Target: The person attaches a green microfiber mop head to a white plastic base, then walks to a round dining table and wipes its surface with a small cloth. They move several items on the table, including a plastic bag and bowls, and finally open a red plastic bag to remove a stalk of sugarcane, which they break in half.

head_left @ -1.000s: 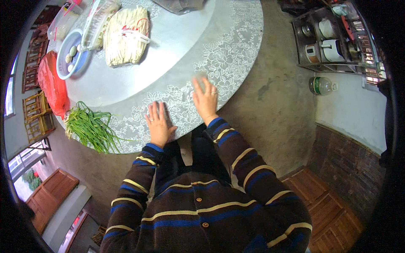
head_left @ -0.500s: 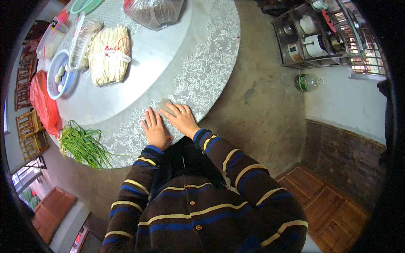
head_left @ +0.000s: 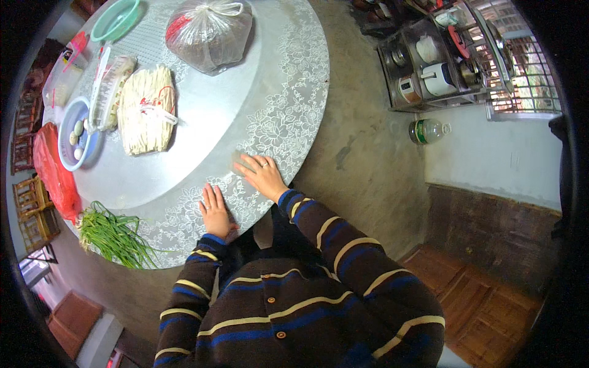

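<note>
Two hands flat on a lace-covered table

Spring onions [head_left: 113, 236] lie at the table's [head_left: 202, 116] near edge. Beside them the left hand [head_left: 216, 211] rests open, palm down, grasping nothing; the right hand [head_left: 262, 176] does likewise, fingers spread, seemingly pressing the lace cloth [head_left: 276, 116] smooth.

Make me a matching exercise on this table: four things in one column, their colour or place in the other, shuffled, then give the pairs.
Things:
1. green onions
2. bundle of dried noodles
3. small basin
4. right hand

Descriptions:
A. pale green, at the far side of the round table
B. lies flat on the flowered tablecloth, a ring on one finger
C. at the table's near left edge, beside a red plastic bag
D. cream-coloured, next to a blue bowl of small round things

Pairs: 1-C, 2-D, 3-A, 4-B
</note>
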Tool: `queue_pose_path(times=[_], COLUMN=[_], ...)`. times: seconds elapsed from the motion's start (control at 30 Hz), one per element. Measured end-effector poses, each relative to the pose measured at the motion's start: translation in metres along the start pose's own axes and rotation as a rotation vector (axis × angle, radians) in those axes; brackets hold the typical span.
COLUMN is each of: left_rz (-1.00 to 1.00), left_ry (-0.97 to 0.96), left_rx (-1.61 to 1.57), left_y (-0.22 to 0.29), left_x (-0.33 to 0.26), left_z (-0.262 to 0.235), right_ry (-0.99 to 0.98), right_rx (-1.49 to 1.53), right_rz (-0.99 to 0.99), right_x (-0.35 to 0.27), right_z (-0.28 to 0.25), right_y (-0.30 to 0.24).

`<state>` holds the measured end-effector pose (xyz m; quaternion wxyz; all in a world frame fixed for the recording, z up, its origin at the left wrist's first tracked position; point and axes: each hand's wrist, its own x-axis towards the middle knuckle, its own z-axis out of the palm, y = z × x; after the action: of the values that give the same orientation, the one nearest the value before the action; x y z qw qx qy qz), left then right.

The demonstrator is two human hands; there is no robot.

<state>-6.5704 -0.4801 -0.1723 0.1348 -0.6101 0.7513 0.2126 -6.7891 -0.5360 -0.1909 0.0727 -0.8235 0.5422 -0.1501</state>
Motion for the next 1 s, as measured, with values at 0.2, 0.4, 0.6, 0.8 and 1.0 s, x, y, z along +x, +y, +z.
queue_pose_path(times=[0.2, 0.4, 0.6, 0.8, 1.0], left_rz=[-0.126, -0.261, -0.439, -0.484, -0.503], left_ry=[-0.015, 0.113, 0.031, -0.031, 0.004], left_rx=[0.020, -0.195, -0.200, -0.187, -0.200], left_y=[0.017, 0.094, 0.169, 0.175, 0.178], left_x=[0.008, 0.060, 0.111, 0.121, 0.123], left_z=[-0.007, -0.036, -0.041, -0.042, -0.039], right_ry=[-0.001, 0.027, -0.013, 0.014, 0.162], right_rx=[0.045, 0.031, 0.202, 0.167, 0.004], right_rz=[0.021, 0.093, -0.227, -0.040, 0.136], right_x=[0.027, 0.053, 0.063, 0.085, 0.097], right_z=[-0.016, -0.021, -0.017, -0.026, -0.041], right_y=[0.089, 0.138, 0.153, 0.208, 0.282])
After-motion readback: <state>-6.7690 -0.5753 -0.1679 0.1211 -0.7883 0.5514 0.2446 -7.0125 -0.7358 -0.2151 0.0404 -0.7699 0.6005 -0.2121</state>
